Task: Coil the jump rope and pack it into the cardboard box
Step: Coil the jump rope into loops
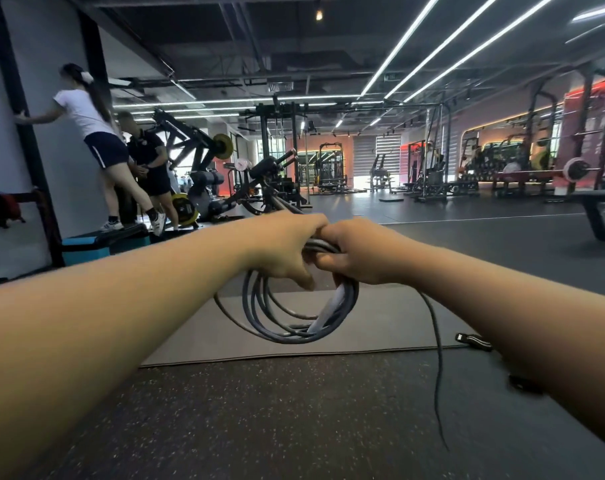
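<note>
A grey jump rope (277,327) hangs in several loops in front of me, above the floor. My left hand (283,245) and my right hand (356,252) are side by side, both closed around the top of the coil. A whitish handle (329,311) points down inside the loops. One loose strand (438,368) trails from my right hand down toward the floor. A dark rod-like end (283,202) sticks up behind my left hand. No cardboard box is in view.
A grey exercise mat (207,334) lies on the speckled rubber floor below the coil. A black strap (474,341) lies at the mat's right edge. Two people stand by a step platform (103,244) at the left. Gym racks and benches fill the background.
</note>
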Available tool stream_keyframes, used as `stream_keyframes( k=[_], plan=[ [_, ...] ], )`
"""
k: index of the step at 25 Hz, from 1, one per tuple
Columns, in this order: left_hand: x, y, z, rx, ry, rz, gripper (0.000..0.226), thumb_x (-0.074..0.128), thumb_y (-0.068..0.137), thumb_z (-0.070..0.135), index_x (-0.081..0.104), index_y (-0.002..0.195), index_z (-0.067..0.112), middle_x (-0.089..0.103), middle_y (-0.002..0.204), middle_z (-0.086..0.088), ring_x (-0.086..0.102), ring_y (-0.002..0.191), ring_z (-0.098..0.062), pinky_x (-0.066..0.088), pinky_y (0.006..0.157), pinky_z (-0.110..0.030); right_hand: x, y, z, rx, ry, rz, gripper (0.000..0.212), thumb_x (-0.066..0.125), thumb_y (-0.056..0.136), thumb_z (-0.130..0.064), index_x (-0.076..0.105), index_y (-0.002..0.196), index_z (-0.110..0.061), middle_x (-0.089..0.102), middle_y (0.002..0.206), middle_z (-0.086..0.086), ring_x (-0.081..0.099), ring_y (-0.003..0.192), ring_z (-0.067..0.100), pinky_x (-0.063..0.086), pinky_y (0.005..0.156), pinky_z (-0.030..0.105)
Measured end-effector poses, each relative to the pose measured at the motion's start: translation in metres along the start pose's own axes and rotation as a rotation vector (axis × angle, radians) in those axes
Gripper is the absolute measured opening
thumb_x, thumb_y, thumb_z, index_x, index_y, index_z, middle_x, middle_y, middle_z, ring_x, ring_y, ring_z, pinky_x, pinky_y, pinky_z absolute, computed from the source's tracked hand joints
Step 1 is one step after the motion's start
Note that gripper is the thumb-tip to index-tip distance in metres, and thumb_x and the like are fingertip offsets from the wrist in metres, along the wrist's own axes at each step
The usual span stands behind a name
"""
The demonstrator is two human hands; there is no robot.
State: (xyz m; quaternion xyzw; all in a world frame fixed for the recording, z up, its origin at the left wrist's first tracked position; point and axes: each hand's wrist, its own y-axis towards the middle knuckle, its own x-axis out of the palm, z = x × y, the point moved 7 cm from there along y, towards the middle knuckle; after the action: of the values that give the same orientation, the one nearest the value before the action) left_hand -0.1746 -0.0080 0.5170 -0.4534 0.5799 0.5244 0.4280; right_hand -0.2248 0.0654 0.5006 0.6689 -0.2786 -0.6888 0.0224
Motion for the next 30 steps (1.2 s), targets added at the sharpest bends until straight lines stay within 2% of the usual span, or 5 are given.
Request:
stream_keyframes(
  k=[4,12,16,20,30],
  plan=[
    [0.028,0.004,-0.002,0.021,-0.528,-0.148,0.022,0.075,0.088,0.021,0.062,0.096,0.006,0.064,0.059,0.001,0.060,0.056,-0.026,0.048,0.054,-0.032,-0.012,-0.008,-0.002,-0.085,0.027,-0.046,0.018,0.065,0.087,-0.026,0.065,0.074,-0.014,0.060,0.066,0.008,0.047,0.056,0.014,0.035,0.056,0.031],
    [0.013,-0.020,0.010,0.136,-0.230,-0.123,0.053,0.046,0.082,0.072,0.073,0.076,0.027,0.056,0.054,0.012,0.048,0.048,-0.001,0.036,0.052,-0.016,0.001,-0.036,0.032,0.092,0.624,-0.522,0.036,0.062,0.092,-0.045,0.077,0.094,-0.012,0.051,0.070,0.004,0.038,0.064,0.024,0.033,0.059,0.032],
    [0.007,-0.035,-0.030,0.023,-0.157,-0.068,0.055,0.043,0.083,0.075,0.068,0.070,0.027,0.062,0.060,0.006,0.056,0.055,-0.008,0.046,0.064,-0.027,-0.014,-0.049,0.080,0.229,0.663,-0.367,0.049,0.063,0.092,-0.053,0.077,0.095,-0.006,0.039,0.061,0.000,0.037,0.059,0.018,0.032,0.060,0.032],
    [-0.007,-0.040,-0.060,-0.100,-0.296,0.170,0.049,0.051,0.089,0.064,0.074,0.081,0.022,0.051,0.046,0.013,0.048,0.041,-0.002,0.036,0.049,-0.014,-0.016,-0.064,0.112,0.359,0.668,-0.143,0.055,0.062,0.088,-0.061,0.075,0.091,-0.008,0.043,0.063,-0.001,0.042,0.056,0.017,0.038,0.059,0.031],
    [0.011,-0.029,-0.056,-0.390,-1.451,0.661,0.046,0.056,0.089,0.062,0.043,0.073,0.020,0.031,0.046,0.011,0.022,0.039,-0.009,0.021,0.035,-0.019,0.029,-0.042,0.054,0.273,1.195,0.078,0.089,0.057,0.066,-0.084,0.064,0.127,-0.020,0.043,0.088,0.001,0.028,0.062,0.010,0.026,0.058,0.028]
  ],
)
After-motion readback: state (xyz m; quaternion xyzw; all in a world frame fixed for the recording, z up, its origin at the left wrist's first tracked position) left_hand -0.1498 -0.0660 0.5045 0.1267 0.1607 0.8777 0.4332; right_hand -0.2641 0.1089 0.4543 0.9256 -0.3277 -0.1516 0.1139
